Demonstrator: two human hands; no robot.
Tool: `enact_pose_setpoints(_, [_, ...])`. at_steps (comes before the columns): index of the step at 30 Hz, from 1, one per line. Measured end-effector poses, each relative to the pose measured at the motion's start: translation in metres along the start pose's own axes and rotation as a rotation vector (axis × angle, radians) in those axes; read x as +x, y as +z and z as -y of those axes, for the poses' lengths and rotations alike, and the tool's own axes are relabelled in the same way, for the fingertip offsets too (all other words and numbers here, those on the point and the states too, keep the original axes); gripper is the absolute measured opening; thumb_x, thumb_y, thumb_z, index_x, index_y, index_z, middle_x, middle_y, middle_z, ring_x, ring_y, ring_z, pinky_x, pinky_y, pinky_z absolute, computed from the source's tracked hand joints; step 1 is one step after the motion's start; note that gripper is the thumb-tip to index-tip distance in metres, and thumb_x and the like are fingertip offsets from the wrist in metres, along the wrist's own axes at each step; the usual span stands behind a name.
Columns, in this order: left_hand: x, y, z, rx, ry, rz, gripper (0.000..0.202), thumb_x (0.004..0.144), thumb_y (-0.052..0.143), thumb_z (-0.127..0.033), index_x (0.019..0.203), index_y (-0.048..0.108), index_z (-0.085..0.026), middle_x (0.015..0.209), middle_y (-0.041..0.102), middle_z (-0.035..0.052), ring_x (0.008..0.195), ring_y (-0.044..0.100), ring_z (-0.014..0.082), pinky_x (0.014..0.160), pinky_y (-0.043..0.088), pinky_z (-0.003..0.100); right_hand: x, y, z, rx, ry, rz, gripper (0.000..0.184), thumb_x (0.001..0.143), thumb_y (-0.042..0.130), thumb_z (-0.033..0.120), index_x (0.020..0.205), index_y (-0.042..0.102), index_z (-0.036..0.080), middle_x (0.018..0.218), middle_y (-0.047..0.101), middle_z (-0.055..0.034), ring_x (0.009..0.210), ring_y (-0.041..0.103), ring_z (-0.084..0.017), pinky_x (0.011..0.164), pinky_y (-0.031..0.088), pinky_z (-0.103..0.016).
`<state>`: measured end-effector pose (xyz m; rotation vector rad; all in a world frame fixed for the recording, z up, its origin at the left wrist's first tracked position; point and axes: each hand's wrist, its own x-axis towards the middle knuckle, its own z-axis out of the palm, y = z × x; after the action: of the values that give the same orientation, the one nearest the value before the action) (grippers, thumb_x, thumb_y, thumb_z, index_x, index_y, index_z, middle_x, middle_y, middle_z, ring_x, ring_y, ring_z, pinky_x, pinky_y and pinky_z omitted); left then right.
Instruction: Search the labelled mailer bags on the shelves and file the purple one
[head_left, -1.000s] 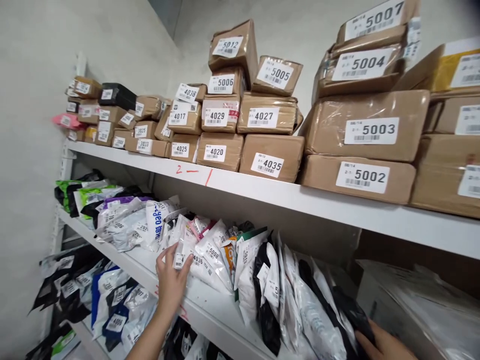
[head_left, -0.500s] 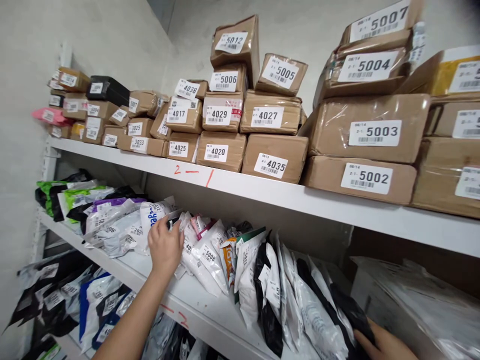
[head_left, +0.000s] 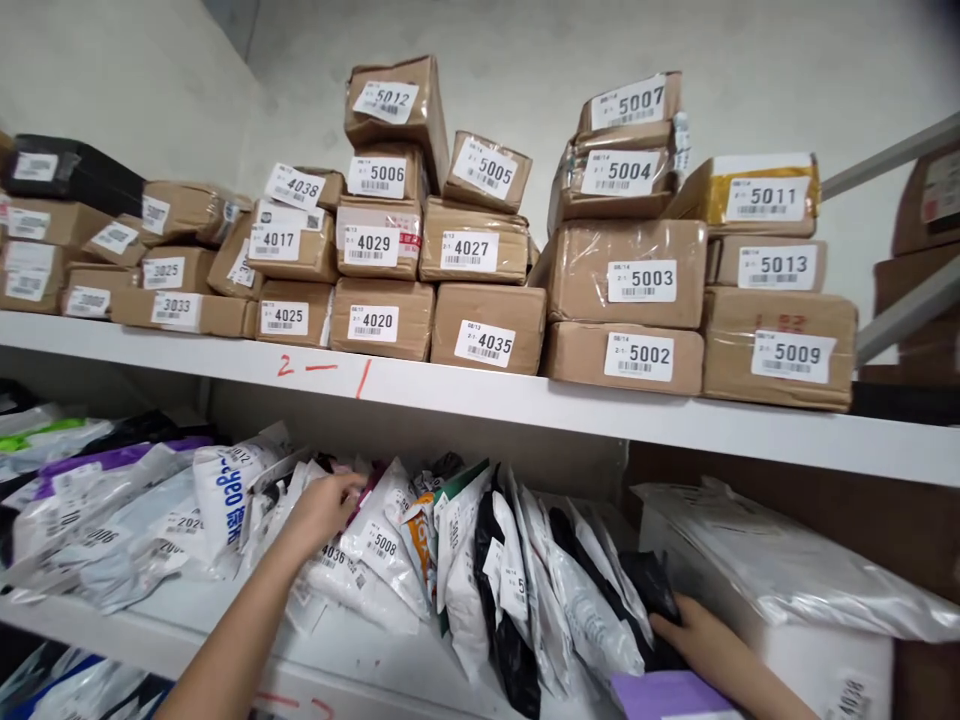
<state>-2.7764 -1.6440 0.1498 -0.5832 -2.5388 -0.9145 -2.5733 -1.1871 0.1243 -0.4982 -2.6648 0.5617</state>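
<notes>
On the middle shelf (head_left: 352, 665) a row of white and black mailer bags stands on edge. My left hand (head_left: 321, 512) reaches in from below, its fingers stretched out and pushed between the white bags beside the one labelled 5008 (head_left: 381, 545). A bag labelled 4036 (head_left: 335, 558) lies just under the hand. My right hand (head_left: 701, 635) lies flat at the row's right end, fingertips against a black bag (head_left: 651, 592). A purple parcel (head_left: 664, 695) lies right under it. Neither hand visibly grips anything.
The upper shelf (head_left: 525, 402), marked "2-1" in red, carries stacked brown boxes with number labels such as 4035 (head_left: 487, 330) and 5002 (head_left: 622, 355). A big white wrapped box (head_left: 780, 625) fills the right of the middle shelf. Loose grey and white bags (head_left: 112, 510) lie at left.
The view has swung right, showing boxes 5011, 5013 and 5009. My left hand stays among the white bags. My right hand has moved left and up along the black bag, and the purple parcel now shows.
</notes>
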Motion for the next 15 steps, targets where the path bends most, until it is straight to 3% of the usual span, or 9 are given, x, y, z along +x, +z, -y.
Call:
enact_pose_setpoints(2, [-0.004, -0.008, -0.003, 0.001, -0.028, 0.174, 0.041, 0.080, 0.038, -0.014, 0.106, 0.069, -0.019, 0.096, 0.072, 0.0054, 0.070, 0.070, 0.0188, 0.058, 0.052, 0.025, -0.002, -0.003, 0.006, -0.022, 0.042, 0.014, 0.023, 0.076, 0.043, 0.028, 0.080, 0.062, 0.016, 0.088, 0.073, -0.0086, 0.087, 0.068, -0.027, 0.079, 0.051, -0.030])
enact_pose_setpoints(3, [-0.003, -0.011, -0.009, 0.058, -0.054, 0.228, 0.041, 0.080, 0.037, -0.012, 0.104, 0.070, -0.018, 0.096, 0.072, 0.0075, 0.069, 0.070, 0.0201, 0.058, 0.052, 0.027, -0.003, -0.004, 0.009, -0.042, 0.060, 0.013, 0.021, 0.077, 0.043, 0.026, 0.078, 0.061, 0.016, 0.087, 0.073, -0.0090, 0.086, 0.068, -0.026, 0.077, 0.050, -0.029])
enact_pose_setpoints(5, [0.003, -0.016, -0.030, 0.237, -0.077, 0.202, 0.041, 0.080, 0.036, -0.012, 0.099, 0.072, -0.013, 0.103, 0.070, 0.0165, 0.085, 0.070, 0.0292, 0.076, 0.053, 0.039, -0.004, -0.006, 0.015, -0.074, 0.092, 0.009, 0.018, 0.080, 0.043, 0.022, 0.075, 0.060, 0.016, 0.086, 0.073, -0.0092, 0.085, 0.068, -0.025, 0.075, 0.048, -0.028])
enact_pose_setpoints(7, [0.015, -0.014, -0.059, 0.318, 0.018, 0.096, 0.043, 0.085, 0.033, -0.020, 0.106, 0.069, -0.009, 0.117, 0.063, 0.0248, 0.111, 0.060, 0.0386, 0.094, 0.044, 0.052, -0.004, -0.008, 0.019, -0.073, 0.120, 0.029, 0.019, 0.082, 0.043, 0.017, 0.079, 0.061, 0.014, 0.087, 0.073, -0.0088, 0.086, 0.068, -0.023, 0.074, 0.048, -0.026])
enact_pose_setpoints(8, [0.023, -0.009, -0.074, 0.302, 0.094, 0.071, 0.046, 0.088, 0.032, -0.026, 0.114, 0.066, -0.008, 0.126, 0.059, 0.0250, 0.120, 0.054, 0.0387, 0.099, 0.040, 0.051, -0.004, -0.009, 0.021, -0.061, 0.130, 0.049, 0.020, 0.082, 0.042, 0.014, 0.083, 0.063, 0.013, 0.090, 0.073, -0.0090, 0.088, 0.068, -0.023, 0.075, 0.048, -0.025])
enact_pose_setpoints(11, [0.045, 0.012, -0.107, 0.223, 0.238, 0.184, 0.054, 0.093, 0.028, -0.044, 0.130, 0.056, -0.017, 0.138, 0.054, 0.0133, 0.126, 0.052, 0.0268, 0.103, 0.040, 0.035, -0.005, -0.010, 0.024, -0.070, 0.145, 0.109, 0.029, 0.083, 0.039, 0.007, 0.097, 0.064, 0.006, 0.098, 0.071, -0.0138, 0.094, 0.067, -0.024, 0.079, 0.048, -0.027])
enact_pose_setpoints(13, [0.053, 0.026, -0.114, 0.198, 0.271, 0.293, 0.051, 0.093, 0.029, -0.044, 0.123, 0.062, -0.021, 0.131, 0.061, 0.0071, 0.118, 0.058, 0.0211, 0.096, 0.044, 0.027, -0.009, -0.010, 0.023, -0.101, 0.146, 0.095, 0.032, 0.084, 0.039, 0.007, 0.104, 0.064, 0.003, 0.103, 0.070, -0.0164, 0.099, 0.066, -0.025, 0.084, 0.046, -0.030])
enact_pose_setpoints(15, [0.055, 0.036, -0.114, 0.195, 0.279, 0.340, 0.047, 0.091, 0.032, -0.041, 0.106, 0.070, -0.019, 0.115, 0.070, 0.0083, 0.104, 0.065, 0.0220, 0.085, 0.048, 0.026, -0.015, -0.008, 0.021, -0.105, 0.115, 0.048, 0.032, 0.085, 0.040, 0.009, 0.107, 0.063, 0.005, 0.109, 0.068, -0.0169, 0.103, 0.064, -0.026, 0.088, 0.045, -0.031])
